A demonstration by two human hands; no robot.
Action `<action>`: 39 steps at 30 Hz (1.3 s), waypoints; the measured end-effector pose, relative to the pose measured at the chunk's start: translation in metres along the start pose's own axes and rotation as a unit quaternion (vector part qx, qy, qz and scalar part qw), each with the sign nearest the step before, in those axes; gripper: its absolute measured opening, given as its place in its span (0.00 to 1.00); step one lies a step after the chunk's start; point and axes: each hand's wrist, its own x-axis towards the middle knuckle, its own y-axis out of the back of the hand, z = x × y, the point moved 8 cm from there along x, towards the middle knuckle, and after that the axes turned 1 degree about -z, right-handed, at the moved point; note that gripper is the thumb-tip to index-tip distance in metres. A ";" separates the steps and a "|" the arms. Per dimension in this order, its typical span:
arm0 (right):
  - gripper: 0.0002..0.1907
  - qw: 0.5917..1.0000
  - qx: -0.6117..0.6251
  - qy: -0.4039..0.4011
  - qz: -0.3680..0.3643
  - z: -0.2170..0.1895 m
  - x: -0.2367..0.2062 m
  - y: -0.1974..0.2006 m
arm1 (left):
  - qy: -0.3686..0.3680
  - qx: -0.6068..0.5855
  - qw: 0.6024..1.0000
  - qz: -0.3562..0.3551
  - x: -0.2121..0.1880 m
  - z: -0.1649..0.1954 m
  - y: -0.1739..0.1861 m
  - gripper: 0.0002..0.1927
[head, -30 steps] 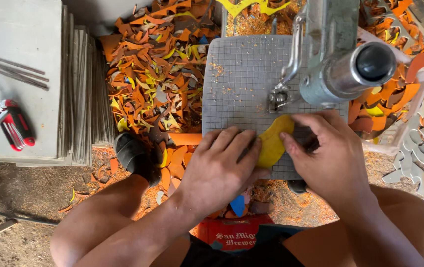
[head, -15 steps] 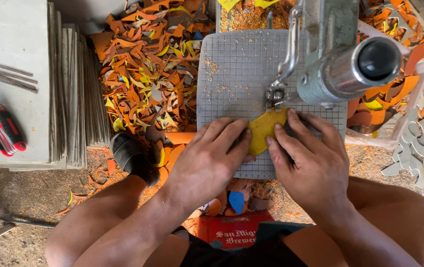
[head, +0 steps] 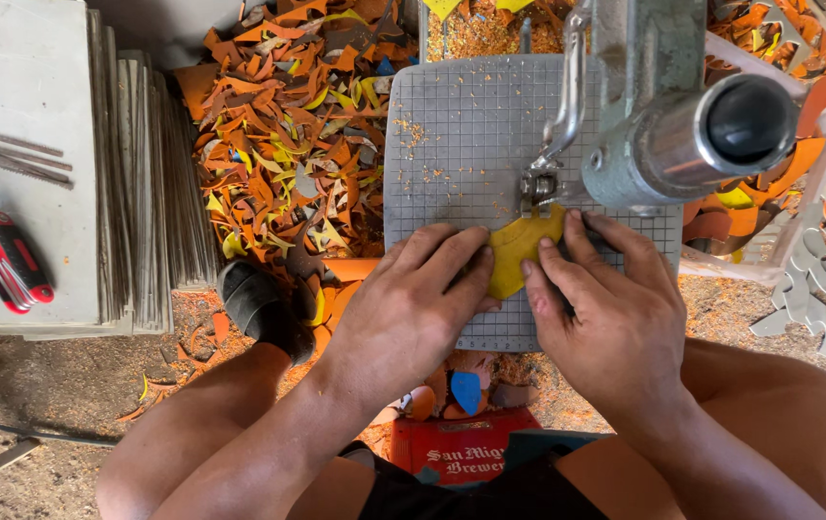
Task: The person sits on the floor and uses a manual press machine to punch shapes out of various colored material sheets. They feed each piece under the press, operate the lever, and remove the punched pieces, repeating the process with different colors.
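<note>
I am mid-cut, I judge: my left hand [head: 413,313] and right hand [head: 615,318] press flat on the yellow sheet piece [head: 521,252], fingers spread and holding it down on the gridded saw table [head: 451,135], touching the scroll saw blade [head: 538,188]. Next calls for slow, steady feeding, fingertips kept off the blade line.

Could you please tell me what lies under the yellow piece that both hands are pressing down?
The yellow piece lies flat on the grey gridded saw table, dusted with orange sawdust. The left hand and right hand cover its lower edges, so the table beneath them is hidden.
</note>
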 end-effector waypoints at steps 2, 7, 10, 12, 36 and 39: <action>0.12 1.000 0.001 0.002 -0.003 0.000 0.001 -0.001 | 0.002 0.001 1.000 -0.001 0.000 0.001 -0.001 0.19; 0.11 1.000 -0.001 0.013 -0.009 0.001 0.002 -0.003 | 0.014 -0.006 1.000 -0.003 0.001 0.001 -0.001 0.19; 0.11 1.000 0.007 0.017 -0.003 0.004 0.002 -0.004 | 0.022 -0.004 1.000 -0.001 0.002 0.002 -0.002 0.19; 0.11 1.000 0.019 0.014 -0.003 0.007 0.002 -0.005 | 0.025 -0.003 1.000 0.001 0.003 0.003 -0.004 0.19; 0.12 0.993 0.113 -0.029 -0.032 0.043 0.002 -0.021 | 0.069 0.048 0.996 0.030 0.013 0.025 -0.031 0.21; 0.13 0.992 0.112 -0.037 -0.039 0.047 0.003 -0.025 | 0.084 0.061 0.994 0.034 0.015 0.027 -0.035 0.22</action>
